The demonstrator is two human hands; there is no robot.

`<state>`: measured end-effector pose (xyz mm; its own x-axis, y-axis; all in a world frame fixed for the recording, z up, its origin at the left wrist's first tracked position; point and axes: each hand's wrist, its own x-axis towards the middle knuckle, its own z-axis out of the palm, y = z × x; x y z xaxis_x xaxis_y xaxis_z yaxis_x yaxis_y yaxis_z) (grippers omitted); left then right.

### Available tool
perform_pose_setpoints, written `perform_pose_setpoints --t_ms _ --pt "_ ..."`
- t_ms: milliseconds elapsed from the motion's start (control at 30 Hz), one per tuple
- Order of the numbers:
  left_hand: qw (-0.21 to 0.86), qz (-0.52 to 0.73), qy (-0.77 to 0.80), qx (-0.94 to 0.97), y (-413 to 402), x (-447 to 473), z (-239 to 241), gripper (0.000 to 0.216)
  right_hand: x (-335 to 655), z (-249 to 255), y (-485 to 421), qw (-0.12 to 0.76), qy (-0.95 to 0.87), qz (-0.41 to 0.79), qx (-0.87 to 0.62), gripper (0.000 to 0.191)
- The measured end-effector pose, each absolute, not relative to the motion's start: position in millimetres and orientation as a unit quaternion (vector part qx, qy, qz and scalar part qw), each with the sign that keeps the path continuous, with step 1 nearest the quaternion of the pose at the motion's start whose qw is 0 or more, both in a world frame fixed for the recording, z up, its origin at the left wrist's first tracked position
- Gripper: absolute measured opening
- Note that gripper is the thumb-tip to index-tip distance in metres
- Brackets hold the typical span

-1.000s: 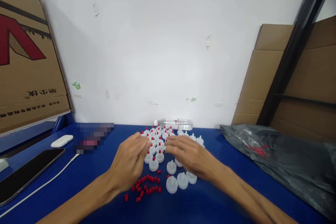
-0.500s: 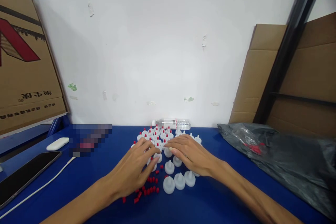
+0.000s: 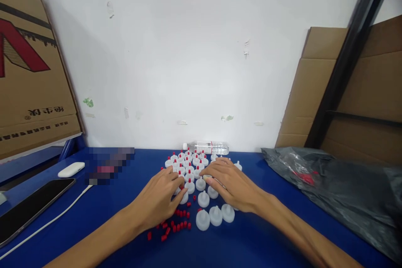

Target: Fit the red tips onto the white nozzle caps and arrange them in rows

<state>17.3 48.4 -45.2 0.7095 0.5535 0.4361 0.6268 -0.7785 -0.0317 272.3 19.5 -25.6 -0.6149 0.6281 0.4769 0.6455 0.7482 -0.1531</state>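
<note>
White, round nozzle caps (image 3: 203, 199) stand in a cluster on the blue table; many at the back and left carry small red tip caps. My left hand (image 3: 158, 194) is at the cluster's left side, thumb and forefinger closed on a small red tip cap (image 3: 181, 187) atop a white nozzle cap (image 3: 184, 197). Over the cluster's right side, my right hand (image 3: 230, 182) has bent fingers and its thumb close together around a white nozzle cap (image 3: 207, 176), which is mostly hidden. Loose red tip caps (image 3: 178, 227) lie below my left hand.
A clear plastic bottle (image 3: 211, 148) lies behind the cluster against the wall. To the left are a phone (image 3: 34, 207), a white case (image 3: 71, 169) and a white cable (image 3: 59, 217). A grey plastic bag (image 3: 339, 188) covers the right side, and cardboard (image 3: 309, 88) leans behind it.
My left thumb and forefinger have drawn together at the red-tipped cap. My right fingers have curled slightly toward the thumb, while that hand stays in nearly the same place.
</note>
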Motion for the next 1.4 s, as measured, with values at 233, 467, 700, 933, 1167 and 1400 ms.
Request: perform_pose_setpoints --t_ms 233,467,700,933,1167,1400 --pt "0.059 -0.266 -0.338 -0.901 43.9 17.4 -38.7 0.022 248.5 -37.1 5.3 0.230 -0.928 -0.117 -0.267 0.032" --pt "0.032 -0.332 -0.323 -0.885 44.9 15.2 -38.9 0.017 256.7 -33.2 3.1 0.137 -0.938 -0.146 -0.282 0.016" --pt "0.027 -0.400 -0.166 -0.901 39.6 20.5 -39.1 0.015 251.6 -35.1 1.7 0.277 -0.893 -0.124 -0.334 0.059" --pt "0.140 -0.415 -0.122 -0.891 38.0 20.7 -39.2 0.014 244.5 -41.2 2.8 0.345 -0.879 -0.186 -0.272 0.021" --pt "0.195 -0.321 -0.154 -0.914 34.0 27.0 -38.6 0.019 248.9 -35.0 2.5 0.292 -0.898 -0.211 -0.253 0.022" --pt "0.056 -0.373 -0.218 -0.900 40.7 15.1 -32.2 0.031 274.1 -24.5 16.5 0.300 -0.860 -0.285 -0.297 0.018"
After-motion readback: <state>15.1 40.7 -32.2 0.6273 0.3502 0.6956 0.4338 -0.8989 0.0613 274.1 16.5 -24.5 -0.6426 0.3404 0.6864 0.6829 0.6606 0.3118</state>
